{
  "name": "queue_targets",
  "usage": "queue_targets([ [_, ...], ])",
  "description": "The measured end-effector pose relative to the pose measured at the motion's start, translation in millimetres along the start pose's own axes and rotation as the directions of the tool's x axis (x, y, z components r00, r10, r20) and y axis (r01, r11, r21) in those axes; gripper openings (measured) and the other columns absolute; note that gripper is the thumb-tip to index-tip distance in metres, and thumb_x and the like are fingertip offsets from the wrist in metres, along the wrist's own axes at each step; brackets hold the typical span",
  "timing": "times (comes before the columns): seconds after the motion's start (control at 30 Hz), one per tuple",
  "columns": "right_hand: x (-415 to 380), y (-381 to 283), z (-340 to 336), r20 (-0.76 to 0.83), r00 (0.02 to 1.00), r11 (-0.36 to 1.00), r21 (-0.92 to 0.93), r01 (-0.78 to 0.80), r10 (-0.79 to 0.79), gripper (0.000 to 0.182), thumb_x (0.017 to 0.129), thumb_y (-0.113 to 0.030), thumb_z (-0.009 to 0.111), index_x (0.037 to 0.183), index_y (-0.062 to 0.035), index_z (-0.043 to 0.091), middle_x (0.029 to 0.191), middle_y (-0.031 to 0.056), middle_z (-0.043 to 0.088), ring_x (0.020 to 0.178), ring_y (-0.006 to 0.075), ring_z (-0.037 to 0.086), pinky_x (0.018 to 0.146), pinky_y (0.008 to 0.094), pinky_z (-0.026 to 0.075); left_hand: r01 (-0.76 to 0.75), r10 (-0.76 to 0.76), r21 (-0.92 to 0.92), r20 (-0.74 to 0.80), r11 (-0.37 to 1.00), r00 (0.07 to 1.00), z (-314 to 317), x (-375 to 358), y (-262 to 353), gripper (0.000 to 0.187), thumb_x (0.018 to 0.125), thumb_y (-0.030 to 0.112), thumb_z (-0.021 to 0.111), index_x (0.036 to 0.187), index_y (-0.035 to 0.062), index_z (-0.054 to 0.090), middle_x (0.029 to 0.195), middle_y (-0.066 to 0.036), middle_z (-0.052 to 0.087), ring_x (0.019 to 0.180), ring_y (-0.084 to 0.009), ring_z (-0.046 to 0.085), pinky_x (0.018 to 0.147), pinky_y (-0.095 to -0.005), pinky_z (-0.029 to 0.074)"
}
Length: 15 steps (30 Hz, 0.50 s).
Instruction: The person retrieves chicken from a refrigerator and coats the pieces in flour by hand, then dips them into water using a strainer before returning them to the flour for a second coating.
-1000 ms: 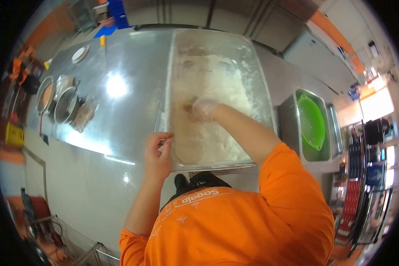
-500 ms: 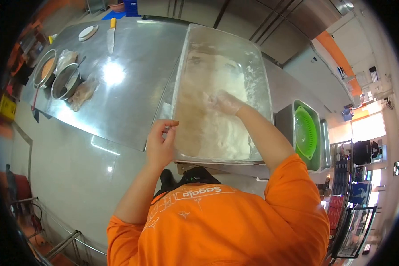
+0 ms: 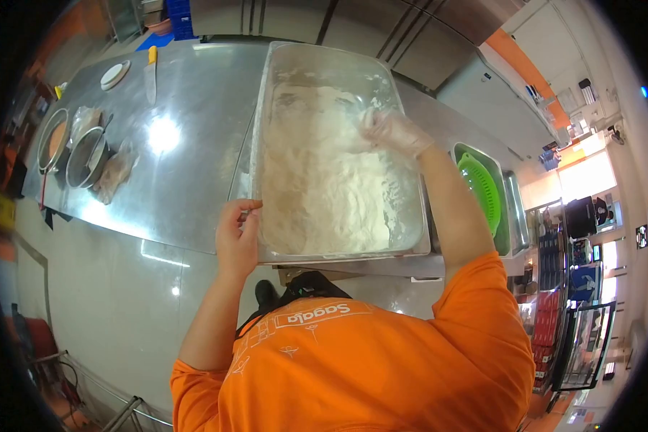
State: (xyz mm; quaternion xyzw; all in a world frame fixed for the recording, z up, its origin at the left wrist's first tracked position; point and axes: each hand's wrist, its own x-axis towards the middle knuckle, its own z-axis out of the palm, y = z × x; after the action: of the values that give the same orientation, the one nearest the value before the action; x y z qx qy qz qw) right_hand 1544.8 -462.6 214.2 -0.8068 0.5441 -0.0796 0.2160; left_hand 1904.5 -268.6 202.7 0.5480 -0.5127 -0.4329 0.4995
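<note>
A large metal tray (image 3: 258,129) with a pale, powdery or wet-looking layer spread over its bottom lies in front of me. My right hand (image 3: 394,132), in a clear plastic glove, is over the right part of the tray, its fingers curled together; what they hold, if anything, is too blurred to tell. Bare, my left hand (image 3: 237,232) rests at the tray's near left edge, thumb and forefinger apart, nothing visible in it.
A yellow-handled knife (image 3: 151,75) and a round white object (image 3: 115,75) lie on the steel table (image 3: 201,93). Farther left are two metal bowls or sieves and a plastic bag (image 3: 115,173). A green strainer (image 3: 480,189) sits in a metal container at the right.
My right hand has moved up and to the right over the tray. The view has shifted, so the table and tray appear farther left. My left hand stays by the tray's edge.
</note>
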Motion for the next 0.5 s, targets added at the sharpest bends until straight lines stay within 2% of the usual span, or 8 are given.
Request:
queue_targets([
  [0.03,-24.6,-64.3,-24.4,-0.021,0.991,0.991,-0.015,-0.13,0.13,0.023,0.077,-0.014,0.051,0.094,-0.0013,0.061,0.084,0.0196,0.061,0.079,0.0288,0.06,0.074,0.0343,0.047,0.011,-0.011,0.004,0.001,1.0,1.0,-0.2,-0.1,0.9,0.012,0.081,0.006,0.051,0.09,0.0025,0.058,0.09,-0.006,0.055,0.076,-0.0144,0.051,0.07,-0.0251,0.04],
  [0.07,-38.5,-100.7,-38.1,-0.043,0.965,0.966,-0.028,-0.259,0.257,0.023,0.078,-0.016,0.05,0.092,-0.0011,0.062,0.085,0.0201,0.061,0.08,0.03,0.06,0.074,0.0352,0.047,0.023,-0.023,0.007,0.002,1.0,1.0,-0.4,-0.5,2.4,0.012,0.081,0.006,0.051,0.09,0.0024,0.058,0.09,-0.006,0.055,0.076,-0.0142,0.051,0.07,-0.0251,0.04],
  [0.1,-39.1,-93.1,-35.5,-0.145,0.944,0.912,-0.249,-0.325,0.297,0.023,0.079,-0.018,0.051,0.089,-0.0004,0.062,0.082,0.0189,0.061,0.08,0.028,0.06,0.072,0.034,0.047,0.036,-0.036,0.009,0.003,0.999,0.999,-0.4,-1.1,3.0,0.012,0.082,0.006,0.051,0.09,0.0024,0.058,0.089,-0.006,0.054,0.076,-0.0139,0.05,0.07,-0.025,0.04],
  [0.17,-38.4,-75.4,-29.6,-0.355,0.887,0.646,-0.61,-0.46,0.296,0.026,0.079,-0.023,0.052,0.083,0.001,0.061,0.077,0.0163,0.062,0.08,0.024,0.061,0.068,0.0316,0.045,0.026,-0.026,-0.016,0.006,1.0,1.0,-0.1,-1.1,-0.4,0.012,0.082,0.006,0.051,0.09,0.0023,0.058,0.089,-0.006,0.054,0.075,-0.0134,0.05,0.07,-0.0248,0.04],
  [0.27,-26.7,-70.4,-37.6,-0.215,0.882,0.817,-0.335,-0.47,0.42,0.044,0.074,-0.036,0.057,0.091,0.0038,0.06,0.091,0.0234,0.06,0.09,0.0372,0.057,0.079,0.0395,0.045,-0.01,0.01,-0.02,-0.007,1.0,1.0,0.7,-0.1,-4.5,0.012,0.082,0.006,0.051,0.091,0.0024,0.057,0.088,-0.005,0.054,0.074,-0.0128,0.05,0.07,-0.0243,0.04],
  [0.37,-28.5,-50.9,-43.7,0.018,0.909,0.848,-0.367,-0.382,0.417,0.044,0.073,-0.037,0.057,0.092,0.0027,0.061,0.094,0.0236,0.059,0.09,0.0369,0.057,0.081,0.0412,0.044,-0.003,0.003,-0.004,0.007,1.0,1.0,0.1,-0.8,-3.2,0.012,0.082,0.006,0.051,0.091,0.0024,0.057,0.088,-0.005,0.054,0.074,-0.0129,0.05,0.07,-0.024,0.04],
  [0.47,-47.5,-100.9,-58.2,-0.086,0.837,0.734,-0.438,-0.519,0.541,0.036,0.075,-0.032,0.057,0.088,0.0011,0.061,0.089,0.0221,0.06,0.086,0.0353,0.058,0.074,0.0394,0.047,0.004,-0.004,-0.004,0.011,1.0,1.0,-0.2,0.8,0.6,0.012,0.082,0.006,0.051,0.091,0.0026,0.057,0.089,-0.006,0.054,0.075,-0.0131,0.05,0.07,-0.024,0.04],
  [0.5,-48.4,-98.6,-59.1,-0.067,0.858,0.827,-0.24,-0.509,0.509,0.034,0.076,-0.031,0.056,0.086,0.0007,0.061,0.086,0.0205,0.06,0.082,0.0325,0.059,0.071,0.0372,0.047,0.008,-0.008,-0.008,0.003,1.0,1.0,0.5,0.0,0.5,0.012,0.082,0.006,0.051,0.092,0.0027,0.057,0.089,-0.006,0.054,0.075,-0.0131,0.05,0.069,-0.024,0.04],
])
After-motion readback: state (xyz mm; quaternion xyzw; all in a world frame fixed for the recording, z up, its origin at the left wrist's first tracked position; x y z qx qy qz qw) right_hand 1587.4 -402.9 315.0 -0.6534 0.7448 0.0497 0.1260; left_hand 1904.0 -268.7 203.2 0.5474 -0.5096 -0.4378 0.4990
